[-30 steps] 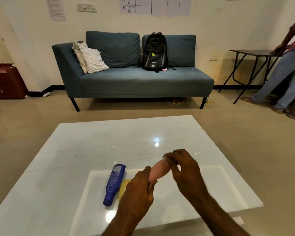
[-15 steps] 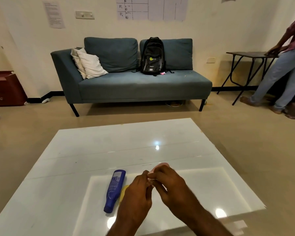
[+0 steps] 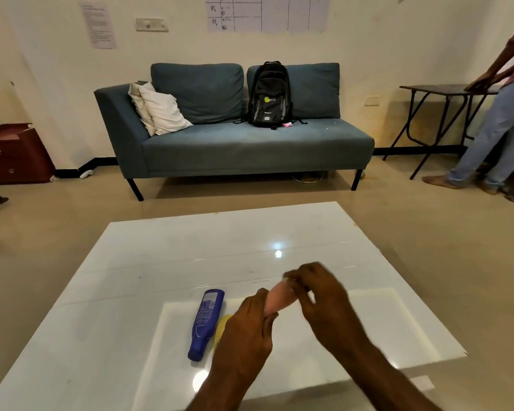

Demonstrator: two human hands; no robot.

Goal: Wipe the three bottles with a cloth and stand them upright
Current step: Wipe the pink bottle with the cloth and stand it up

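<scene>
head view: nearest the camera, two bare forearms are seen reaching forward over a glossy white counter (image 3: 131, 292). the left hand (image 3: 247, 327) is closed around the lower end of a pink bottle (image 3: 276, 299), which is held tilted above the counter, its upper end pointing up and to the right. the right hand (image 3: 324, 295) is curled over that upper end, its fingertips (image 3: 293, 277) pinched at the top of the bottle; the hand is blurred, and whether a cloth is held in it cannot be told. just left of the left hand, a blue bottle (image 3: 206, 323) is laid flat on the counter, its cap end toward the camera and its base pointing away. beside the blue bottle, touching or nearly touching it, a yellow bottle (image 3: 221, 329) is lying on the counter, mostly hidden behind the left hand. light reflections are seen on the counter top. beyond the counter, across a stretch of tan floor, a teal sofa (image 3: 250, 143) is set against the wall, with two pale cushions (image 3: 161, 111) at its left end and a black backpack (image 3: 269, 94) propped upright against its back. a dark red cabinet (image 3: 15, 154) is placed at far left. at far right, a standing person (image 3: 499, 120) is seen with a hand on a dark folding table (image 3: 439, 90). sheets of paper are fixed to the wall.
</scene>
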